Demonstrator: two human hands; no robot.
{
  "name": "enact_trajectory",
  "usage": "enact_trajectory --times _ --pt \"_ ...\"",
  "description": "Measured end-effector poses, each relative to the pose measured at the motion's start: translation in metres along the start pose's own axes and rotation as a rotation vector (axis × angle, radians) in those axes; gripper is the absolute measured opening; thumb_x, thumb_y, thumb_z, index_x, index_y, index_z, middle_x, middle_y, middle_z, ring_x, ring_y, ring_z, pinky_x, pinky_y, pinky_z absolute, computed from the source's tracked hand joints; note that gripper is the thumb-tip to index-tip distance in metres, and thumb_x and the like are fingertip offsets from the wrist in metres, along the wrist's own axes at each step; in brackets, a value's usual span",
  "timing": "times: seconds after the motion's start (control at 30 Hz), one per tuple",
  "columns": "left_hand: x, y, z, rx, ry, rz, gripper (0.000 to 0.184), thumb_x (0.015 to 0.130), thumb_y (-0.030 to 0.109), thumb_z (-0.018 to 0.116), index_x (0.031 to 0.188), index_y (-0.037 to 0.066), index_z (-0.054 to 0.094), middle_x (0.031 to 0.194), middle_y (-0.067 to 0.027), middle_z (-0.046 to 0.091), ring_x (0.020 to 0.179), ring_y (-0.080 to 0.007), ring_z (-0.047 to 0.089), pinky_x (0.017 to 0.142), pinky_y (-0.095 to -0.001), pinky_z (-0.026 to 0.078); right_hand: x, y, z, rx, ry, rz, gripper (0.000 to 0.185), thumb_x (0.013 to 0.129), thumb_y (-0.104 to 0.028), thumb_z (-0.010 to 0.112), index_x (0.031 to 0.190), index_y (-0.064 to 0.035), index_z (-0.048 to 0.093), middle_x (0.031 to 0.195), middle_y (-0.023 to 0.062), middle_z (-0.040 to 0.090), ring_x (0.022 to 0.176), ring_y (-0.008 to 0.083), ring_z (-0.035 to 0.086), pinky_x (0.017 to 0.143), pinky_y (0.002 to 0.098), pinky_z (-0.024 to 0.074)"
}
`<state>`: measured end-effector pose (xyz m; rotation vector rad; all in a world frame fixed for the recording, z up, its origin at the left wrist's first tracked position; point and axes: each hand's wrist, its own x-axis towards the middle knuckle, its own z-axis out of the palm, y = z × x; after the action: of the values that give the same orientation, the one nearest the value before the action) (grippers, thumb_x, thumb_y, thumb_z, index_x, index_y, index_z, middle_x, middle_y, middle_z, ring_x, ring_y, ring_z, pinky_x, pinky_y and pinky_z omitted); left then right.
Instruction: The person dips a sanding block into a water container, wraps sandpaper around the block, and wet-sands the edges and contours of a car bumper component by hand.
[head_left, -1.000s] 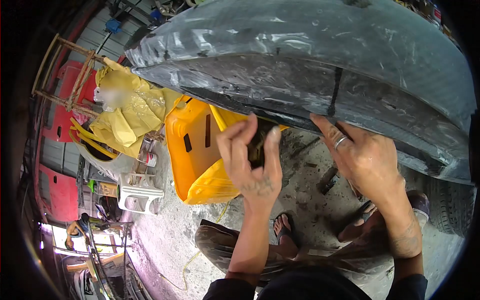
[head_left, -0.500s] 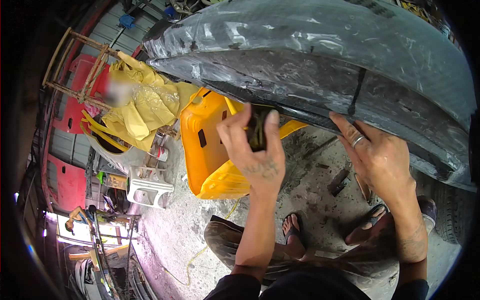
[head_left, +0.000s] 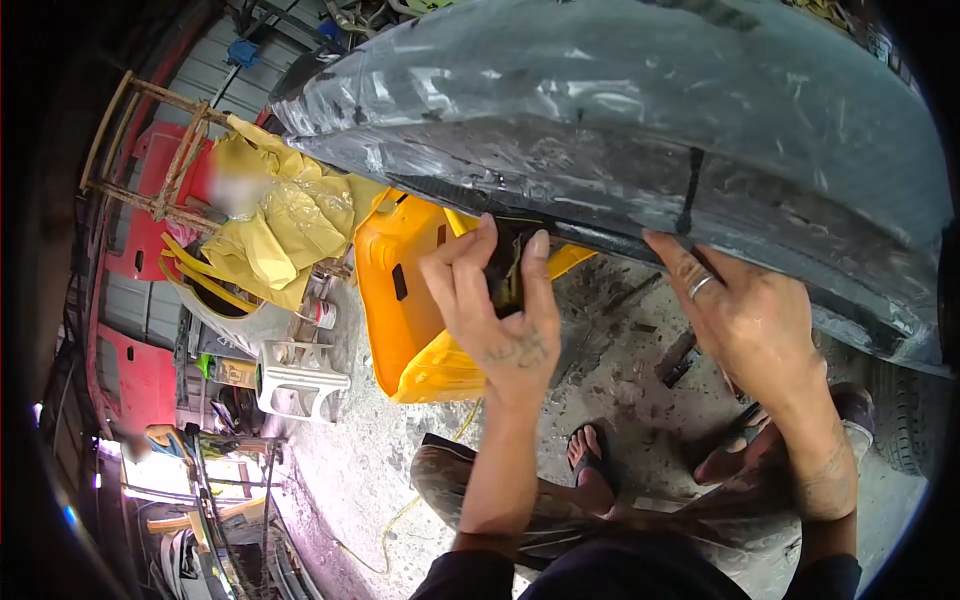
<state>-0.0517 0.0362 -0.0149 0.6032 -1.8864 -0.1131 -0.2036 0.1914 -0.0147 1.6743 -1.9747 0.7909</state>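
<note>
A large grey car body part (head_left: pixel 600 75), scuffed with pale smears, spans the top. Along its lower edge runs a glossy black strip (head_left: pixel 605 240). My left hand (head_left: pixel 500 315) is just under that edge, its thumb and fingers curled around something dark that I cannot make out. Further right, my right hand (head_left: pixel 745 315), with a ring on one finger, grips the strip at the edge. Its fingertips are pressed there, and its thumb is hidden.
Behind my left hand lies a yellow panel (head_left: pixel 395 310). Crumpled yellow paper (head_left: pixel 290 225), a white stool (head_left: pixel 300 380) and red panels (head_left: pixel 140 375) are at the left. A tyre (head_left: pixel 900 415) is at the lower right. My sandalled feet rest on the stained floor.
The camera view has shifted, moving the background right overall. My left hand stays below the edge with the dark thing between its fingers. My right hand keeps its place on the edge.
</note>
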Motion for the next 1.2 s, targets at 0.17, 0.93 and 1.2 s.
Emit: enact_trajectory --times 0.17,0.93,1.2 --pt "0.011 -0.010 0.002 0.045 0.079 0.123 0.032 0.083 0.009 0.083 0.108 -0.002 0.065 0.102 -0.0143 0.057 0.094 -0.0265 0.057 0.077 -0.0349 0.046 -0.002 -0.003 0.000 0.026 -0.064 0.042 0.048 0.080 -0.004 0.065 0.128 -0.0092 0.070 0.113 0.0088 0.070 0.095 0.0274 0.070 0.074 0.0366 0.0603" --pt "0.000 -0.021 -0.018 -0.687 0.092 -0.548 0.037 0.094 0.012 0.075 0.124 0.005 0.052 0.117 -0.0080 0.060 0.104 -0.0143 0.059 0.091 -0.0278 0.049 -0.002 -0.003 0.003 -0.012 -0.010 0.024 0.045 0.082 -0.004 0.065 0.126 -0.0106 0.072 0.116 0.0075 0.069 0.097 0.0294 0.068 0.082 0.0383 0.0581" --pt "0.000 -0.001 -0.021 -0.605 0.036 -0.496 0.034 0.096 0.008 0.070 0.125 0.004 0.052 0.117 -0.0107 0.062 0.100 -0.0144 0.062 0.088 -0.0257 0.050 -0.003 0.000 0.004 -0.025 0.008 0.002 0.046 0.082 -0.005 0.064 0.127 -0.0106 0.071 0.116 0.0084 0.069 0.098 0.0292 0.068 0.081 0.0383 0.0585"
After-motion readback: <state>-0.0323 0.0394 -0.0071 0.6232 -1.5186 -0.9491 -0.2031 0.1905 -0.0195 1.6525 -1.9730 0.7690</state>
